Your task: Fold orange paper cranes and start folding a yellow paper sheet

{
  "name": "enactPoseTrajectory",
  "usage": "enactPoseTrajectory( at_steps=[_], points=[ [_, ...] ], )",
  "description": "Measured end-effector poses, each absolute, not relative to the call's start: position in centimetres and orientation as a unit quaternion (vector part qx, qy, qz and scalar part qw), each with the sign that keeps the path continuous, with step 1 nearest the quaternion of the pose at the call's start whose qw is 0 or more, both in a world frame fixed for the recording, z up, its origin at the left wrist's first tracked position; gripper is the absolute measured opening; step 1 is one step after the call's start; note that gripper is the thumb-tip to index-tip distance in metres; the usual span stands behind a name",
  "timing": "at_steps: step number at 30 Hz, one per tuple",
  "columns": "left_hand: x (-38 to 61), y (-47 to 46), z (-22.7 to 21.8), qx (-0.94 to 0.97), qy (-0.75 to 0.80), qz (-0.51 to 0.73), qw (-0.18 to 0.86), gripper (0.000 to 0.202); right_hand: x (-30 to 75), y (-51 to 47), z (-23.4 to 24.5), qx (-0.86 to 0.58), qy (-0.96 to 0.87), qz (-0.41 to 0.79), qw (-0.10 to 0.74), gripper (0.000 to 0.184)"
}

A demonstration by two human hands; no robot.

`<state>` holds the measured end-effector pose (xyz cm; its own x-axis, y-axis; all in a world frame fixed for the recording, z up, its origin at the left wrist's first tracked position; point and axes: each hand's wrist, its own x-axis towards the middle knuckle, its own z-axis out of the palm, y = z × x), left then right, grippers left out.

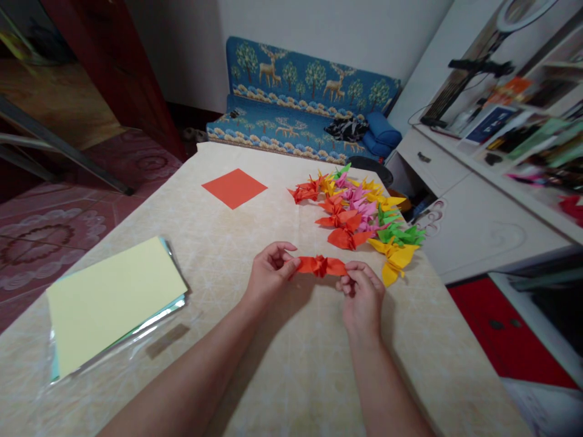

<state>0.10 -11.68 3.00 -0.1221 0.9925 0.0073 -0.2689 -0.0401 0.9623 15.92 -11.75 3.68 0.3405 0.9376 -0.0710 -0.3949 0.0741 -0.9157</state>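
Between my two hands a red origami crane [321, 266] is held by its spread wings, above the table. My left hand [273, 267] pinches the tip of its left wing between thumb and fingers. The right wing tip is pinched by my right hand [363, 290]. Just beyond, to the right, lies a group of folded paper cranes in red, yellow, pink and green; a red crane [348, 233] and a yellow crane [395, 258] are closest to my right hand. A flat red paper square [234, 188] lies farther back on the left.
A stack of coloured paper [116, 297] in a clear plastic sleeve rests on the left of the table [291, 376]. Behind the table stands a blue patterned sofa [291, 115]. A white cabinet [487, 212] with cluttered shelves is at the right.
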Motion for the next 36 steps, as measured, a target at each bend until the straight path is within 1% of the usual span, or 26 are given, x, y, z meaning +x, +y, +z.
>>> enactPoseTrajectory(
  at_steps=[9,16,19,22,24,26,28,29,30,32,36],
  points=[
    [-0.5,-11.1,2.7,0.387,0.469,0.607,0.513,0.028,16.7,-10.9,3.1,-0.482,-0.296,0.479,0.671,0.004],
    [-0.3,-10.2,2.0,0.388,0.498,0.603,0.487,0.021,16.3,-10.4,2.1,-0.499,-0.305,0.479,0.655,0.005],
    [-0.2,-9.8,1.8,0.391,0.503,0.587,0.499,0.023,16.1,-10.0,1.5,-0.495,-0.322,0.475,0.653,0.005],
    [-0.3,-8.9,1.7,0.393,0.509,0.584,0.495,0.03,16.0,-9.9,1.3,-0.5,-0.332,0.465,0.65,0.005],
    [-0.4,-7.9,1.6,0.402,0.519,0.591,0.469,0.032,15.9,-10.0,1.2,-0.502,-0.338,0.462,0.648,0.005],
    [-0.5,-6.3,1.6,0.421,0.537,0.599,0.419,0.03,15.9,-10.1,1.0,-0.504,-0.347,0.461,0.642,0.005],
    [-0.7,-4.1,1.6,0.473,0.57,0.577,0.343,0.028,15.8,-10.2,0.9,-0.507,-0.356,0.46,0.636,0.008],
    [-0.7,-2.9,1.7,0.502,0.6,0.551,0.289,0.029,15.8,-10.2,0.8,-0.508,-0.361,0.459,0.633,0.009],
    [-0.8,-1.6,1.9,0.51,0.612,0.543,0.265,0.032,15.8,-10.2,0.8,-0.509,-0.367,0.458,0.63,0.011],
    [-1.0,1.0,2.3,0.516,0.631,0.531,0.231,0.036,15.8,-10.2,0.8,-0.511,-0.382,0.455,0.621,0.013],
    [-1.3,5.8,3.4,0.515,0.679,0.488,0.188,0.036,15.7,-10.1,0.9,-0.526,-0.397,0.453,0.601,0.014]
  ],
)
